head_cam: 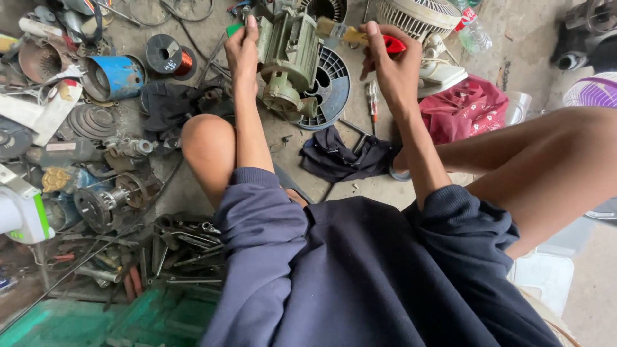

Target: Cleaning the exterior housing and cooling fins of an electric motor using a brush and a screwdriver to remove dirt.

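A green electric motor (289,61) stands on a dark round fan guard (329,87) on the concrete floor in front of me. My left hand (242,48) rests against the motor's left side and touches a small green-tipped piece (233,29). My right hand (389,61) is closed around a paint brush (363,36) with a red handle and a pale wooden ferrule, its bristle end pointing at the motor's top. My bare knees and dark blue sleeves fill the foreground.
A dark rag (344,154) and a red cloth (463,109) lie near the motor. A white fan (418,16), a spool of copper wire (170,56), a blue can (119,76), motor parts and several wrenches (186,247) crowd the left. A screwdriver (373,103) lies by my right wrist.
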